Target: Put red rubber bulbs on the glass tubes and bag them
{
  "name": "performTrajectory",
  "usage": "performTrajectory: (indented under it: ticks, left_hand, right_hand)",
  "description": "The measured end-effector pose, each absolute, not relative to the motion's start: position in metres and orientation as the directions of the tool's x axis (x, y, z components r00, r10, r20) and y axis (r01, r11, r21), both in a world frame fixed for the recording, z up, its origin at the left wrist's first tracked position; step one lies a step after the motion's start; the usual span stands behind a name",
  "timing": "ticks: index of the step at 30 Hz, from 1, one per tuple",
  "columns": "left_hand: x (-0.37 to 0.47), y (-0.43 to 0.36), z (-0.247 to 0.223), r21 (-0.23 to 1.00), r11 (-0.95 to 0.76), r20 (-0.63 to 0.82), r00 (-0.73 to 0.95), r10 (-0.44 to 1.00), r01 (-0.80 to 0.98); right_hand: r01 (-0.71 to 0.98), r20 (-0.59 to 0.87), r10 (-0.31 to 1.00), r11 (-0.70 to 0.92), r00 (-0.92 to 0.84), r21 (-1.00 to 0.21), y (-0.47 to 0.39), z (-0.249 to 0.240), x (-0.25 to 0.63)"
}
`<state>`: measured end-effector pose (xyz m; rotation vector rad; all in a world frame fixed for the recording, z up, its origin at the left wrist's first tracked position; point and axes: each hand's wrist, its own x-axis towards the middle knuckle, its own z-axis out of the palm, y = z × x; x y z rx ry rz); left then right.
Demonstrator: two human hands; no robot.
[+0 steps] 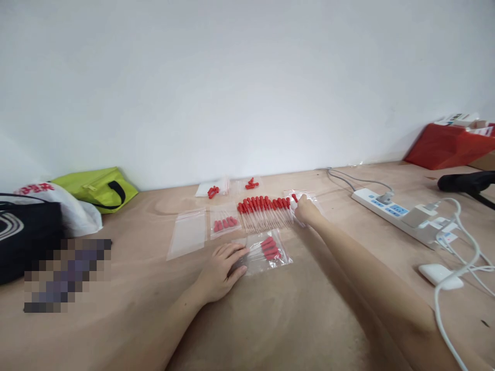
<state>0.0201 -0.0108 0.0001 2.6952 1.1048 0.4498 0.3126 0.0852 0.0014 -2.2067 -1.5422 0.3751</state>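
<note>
A row of red-tipped droppers (pixel 266 208) with clear stems lies at the middle of the table. My right hand (pixel 305 209) is closed at the row's right end, with a red-tipped piece (pixel 295 198) at its fingertips; a clear bag lies beneath it. My left hand (pixel 226 268) rests with fingers apart at the left edge of a clear zip bag (pixel 285 255) holding several red-tipped pieces. Left of the row, another bag (pixel 225 224) holds several more. Farther left lies a flat clear bag (pixel 188 234). Two small groups of red pieces (pixel 213 192) (pixel 252 183) lie behind.
A white power strip (pixel 371 202) with plugs and cables, plus a white charger case (pixel 440 275), lies at the right. A red bag (pixel 444 147) stands back right. At the left are a green bag (pixel 93 185), a white bag and a black bag (pixel 31 242).
</note>
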Motion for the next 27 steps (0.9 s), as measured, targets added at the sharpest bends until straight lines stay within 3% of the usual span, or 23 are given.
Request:
performTrajectory:
  ticks: [3,5,7,9,12,15,21,27]
  left_hand:
    - [0.019,-0.011,-0.002,0.291,-0.706,0.209,0.678,0.705,0.645]
    - [0.019,-0.010,-0.003,0.293,-0.706,0.215,0.675,0.705,0.644]
    - [0.019,-0.010,-0.003,0.295,-0.705,0.220,0.672,0.707,0.645]
    - [0.019,-0.010,-0.003,0.295,-0.705,0.221,0.671,0.707,0.645]
    - [0.019,-0.011,-0.002,0.296,-0.702,0.215,0.671,0.709,0.647]
    - [0.019,-0.011,-0.001,0.295,-0.697,0.204,0.669,0.714,0.654]
    - [0.019,-0.010,-0.001,0.296,-0.693,0.180,0.674,0.717,0.658]
    - [0.020,-0.009,-0.001,0.293,-0.699,0.191,0.676,0.712,0.653]
  right_hand:
    - [0.811,0.076,0.937,-0.252,0.341,-0.528,0.076,0.009,0.321]
    - [0.716,0.115,0.938,-0.167,0.328,-0.678,0.065,0.010,0.323]
    - [0.489,0.123,0.940,-0.052,0.319,-0.871,0.051,0.004,0.319]
    - [0.233,0.090,0.953,0.021,0.288,-0.972,0.036,-0.006,0.308]
    - [0.022,0.104,0.966,0.101,0.237,-0.995,0.017,-0.021,0.288]
    - [-0.067,0.119,0.953,0.143,0.278,-0.987,0.010,-0.026,0.276]
    - [-0.115,0.088,0.925,0.139,0.369,-0.984,0.012,-0.023,0.275]
    - [-0.108,0.118,0.957,0.151,0.264,-0.983,0.011,-0.029,0.274]
